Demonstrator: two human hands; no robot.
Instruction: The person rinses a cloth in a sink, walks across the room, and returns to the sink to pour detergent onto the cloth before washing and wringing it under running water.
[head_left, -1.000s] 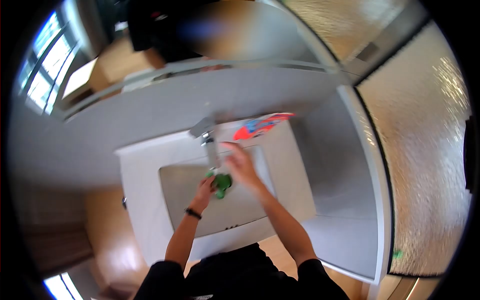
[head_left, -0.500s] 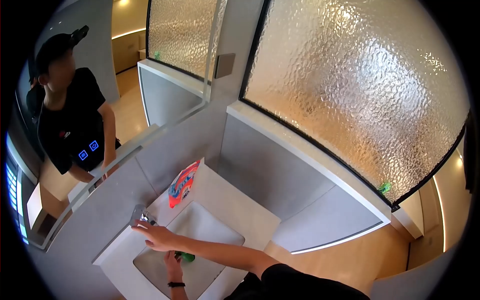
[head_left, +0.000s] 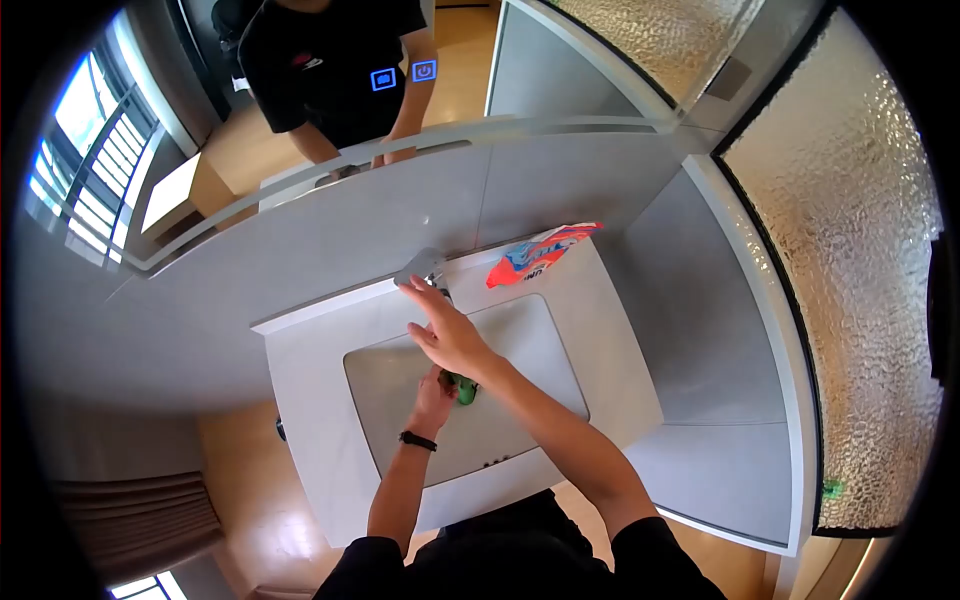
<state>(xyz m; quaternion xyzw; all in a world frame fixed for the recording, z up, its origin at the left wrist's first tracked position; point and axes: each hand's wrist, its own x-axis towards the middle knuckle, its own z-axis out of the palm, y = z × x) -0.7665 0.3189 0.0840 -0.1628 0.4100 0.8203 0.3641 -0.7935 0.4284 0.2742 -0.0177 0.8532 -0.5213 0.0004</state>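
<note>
My left hand (head_left: 433, 402), with a black band on its wrist, is low in the white sink (head_left: 515, 355). Its fingers are closed on a rounded green object (head_left: 465, 391) whose kind I cannot make out; the hand hides part of it. Above and to the right, my right hand (head_left: 455, 338) reaches over the basin, thumb apart and fingers stretched toward the chrome faucet (head_left: 426, 266). Those fingertips are at the faucet's top, and whether they press on it is unclear. The right hand and forearm cover much of the spout.
A red and blue plastic packet (head_left: 540, 256) lies on the counter (head_left: 615, 365) behind the basin, by the wall. A mirror (head_left: 460, 85) spans the wall ahead. On the right stand a grey partition (head_left: 700, 300) and textured glass (head_left: 850, 260).
My view has swung left and down, so the sink now sits nearer the middle. My right hand stays by the faucet and my left stays on the green object in the basin.
</note>
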